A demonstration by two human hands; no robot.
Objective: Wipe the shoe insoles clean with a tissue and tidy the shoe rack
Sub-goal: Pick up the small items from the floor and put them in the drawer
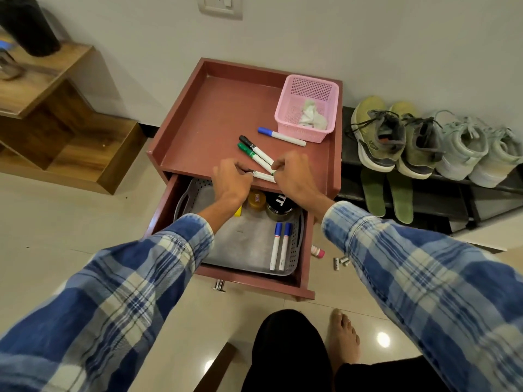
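I judge tidying half done: my left hand and right hand pinch one marker. Three markers lie loose; the insoles rest beside the shoes.

Reddish-brown cabinet top carrying a pink basket beyond the right hand, blue-capped marker just before the basket, black-capped marker and green-capped marker side by side reaching the right hand's fingers.
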